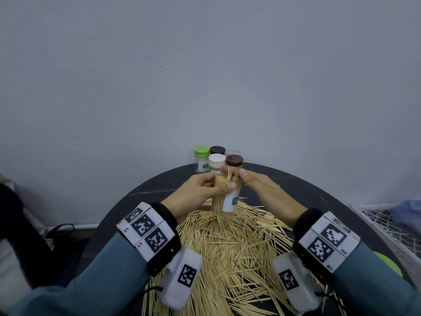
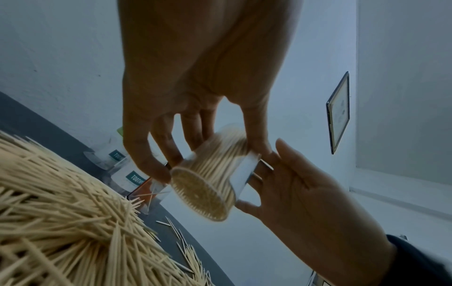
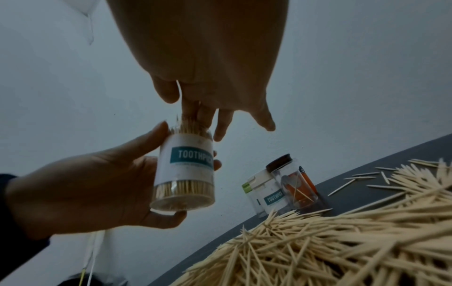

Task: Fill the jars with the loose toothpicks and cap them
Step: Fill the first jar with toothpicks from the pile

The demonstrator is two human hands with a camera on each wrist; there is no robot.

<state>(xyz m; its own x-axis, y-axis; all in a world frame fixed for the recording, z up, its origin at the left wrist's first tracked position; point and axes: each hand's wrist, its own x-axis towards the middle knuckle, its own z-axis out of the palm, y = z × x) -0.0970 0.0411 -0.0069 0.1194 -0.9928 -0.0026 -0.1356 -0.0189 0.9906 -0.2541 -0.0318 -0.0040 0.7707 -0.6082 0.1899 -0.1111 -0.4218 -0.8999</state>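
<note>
The uncapped jar (image 1: 225,199), packed nearly full, is lifted above the loose toothpicks (image 1: 232,252), left hand (image 1: 193,195) clamped round it, right hand (image 1: 268,192) with straight fingers tamping its mouth; capping remains, and 4 capped jars (image 1: 218,159) behind look almost unfilled, the bench (image 1: 330,201) pile large.

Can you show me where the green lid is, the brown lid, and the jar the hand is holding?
green lid (image 1: 201,150), head view, on its flat top.
brown lid (image 1: 234,159), head view, on its top.
held jar (image 3: 188,164), right wrist view, on its white label.
</note>
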